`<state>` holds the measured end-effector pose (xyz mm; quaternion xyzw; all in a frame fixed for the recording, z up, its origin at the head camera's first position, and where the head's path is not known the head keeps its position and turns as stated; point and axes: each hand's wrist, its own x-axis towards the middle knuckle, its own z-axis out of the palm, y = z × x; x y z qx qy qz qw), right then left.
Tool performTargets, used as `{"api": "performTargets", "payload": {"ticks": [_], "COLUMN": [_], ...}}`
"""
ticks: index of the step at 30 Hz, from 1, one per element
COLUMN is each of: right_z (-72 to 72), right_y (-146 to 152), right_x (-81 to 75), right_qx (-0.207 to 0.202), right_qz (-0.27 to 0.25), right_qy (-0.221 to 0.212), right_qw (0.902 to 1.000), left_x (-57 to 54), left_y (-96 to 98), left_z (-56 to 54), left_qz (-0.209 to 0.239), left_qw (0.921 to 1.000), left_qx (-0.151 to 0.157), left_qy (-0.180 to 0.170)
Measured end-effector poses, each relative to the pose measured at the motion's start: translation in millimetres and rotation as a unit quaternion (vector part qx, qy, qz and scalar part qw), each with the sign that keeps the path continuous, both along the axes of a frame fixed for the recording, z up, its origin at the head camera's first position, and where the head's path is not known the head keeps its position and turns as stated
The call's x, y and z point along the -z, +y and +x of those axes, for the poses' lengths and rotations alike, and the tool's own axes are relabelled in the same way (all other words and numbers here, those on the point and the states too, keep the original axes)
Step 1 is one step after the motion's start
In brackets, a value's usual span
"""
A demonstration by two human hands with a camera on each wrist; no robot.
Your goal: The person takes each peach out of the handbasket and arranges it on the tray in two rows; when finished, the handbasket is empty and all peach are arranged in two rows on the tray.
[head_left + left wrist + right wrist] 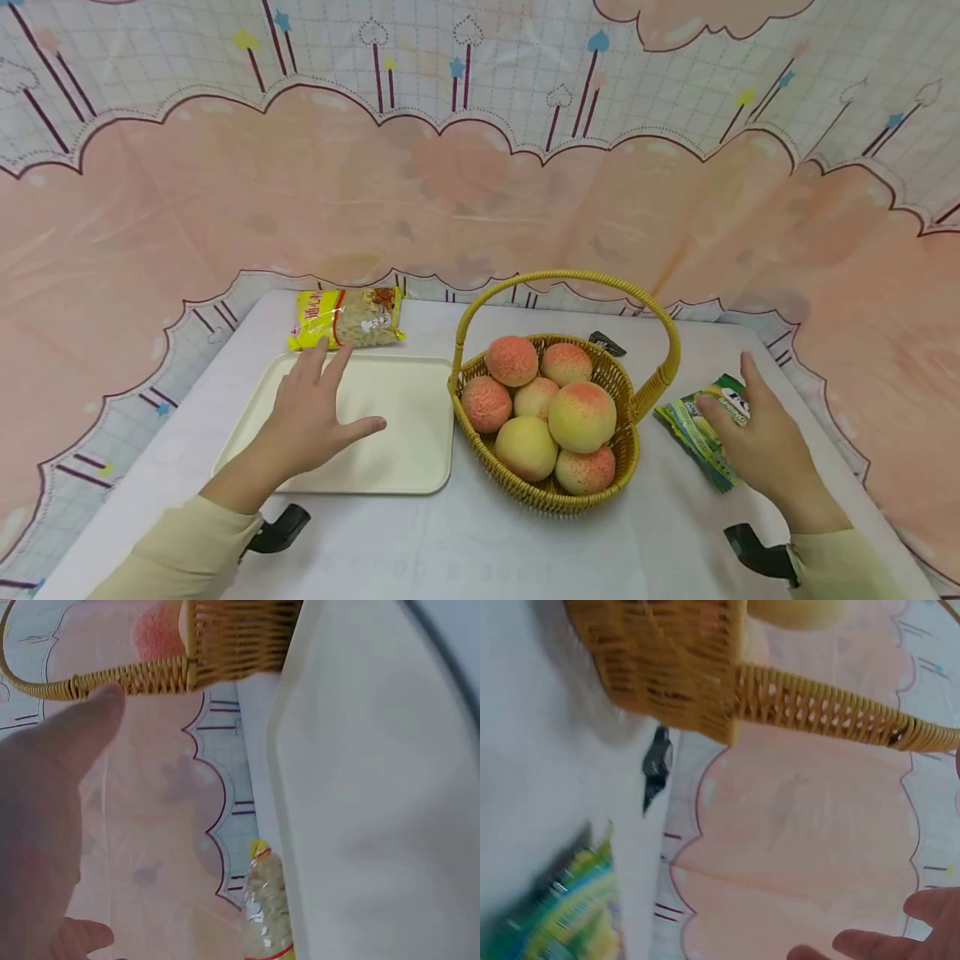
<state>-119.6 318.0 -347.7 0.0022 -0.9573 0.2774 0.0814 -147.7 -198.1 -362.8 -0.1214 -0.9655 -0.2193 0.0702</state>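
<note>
My left hand (309, 421) hovers over a cream tray (412, 425), fingers spread and holding nothing. Past its fingertips lies a yellow, partly clear food packet (360, 317) at the tray's far edge. In the middle stands a wicker basket (517, 496) with a tall arched handle, filled with several peaches (582, 417). On the right, my right hand (765, 442) is held above a green packet (697, 425) and partly hides it; whether they touch I cannot tell. Its thumb and fingers are apart. The left wrist view shows the basket's side (240, 637) beyond the thumb.
A small black packet (607, 343) lies behind the basket, to its right. White cloth (480, 550) covers the table. A patterned pink curtain (375, 208) hangs behind the table and along its sides.
</note>
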Motion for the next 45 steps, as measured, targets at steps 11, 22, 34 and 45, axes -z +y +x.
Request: {"api": "performTargets", "payload": {"ticks": [11,22,34,45], "right_z": [21.7,36.1,28.2,20.0], "right_y": [-18,-47,-60,-61], "right_x": [34.0,55.0,71.3,77.6], "right_qx": [-0.031,-0.102,-0.125,-0.135], "right_qz": [-0.118,-0.185,-0.234,-0.273], "right_qy": [0.053,0.061,0.016,-0.023], "right_qw": [0.991,0.9755,0.9639,0.9523], "left_x": [16.0,27.1,21.0,11.0], "left_y": [18.6,47.1,88.2,127.4], "left_z": [18.4,21.7,12.6,-0.7], "left_qz": [0.12,0.185,0.205,0.223], "left_qw": [0.9925,0.9795,0.9661,0.9529], "left_qx": [0.003,0.064,0.157,0.197], "left_qy": [0.019,0.048,-0.006,-0.056]}}
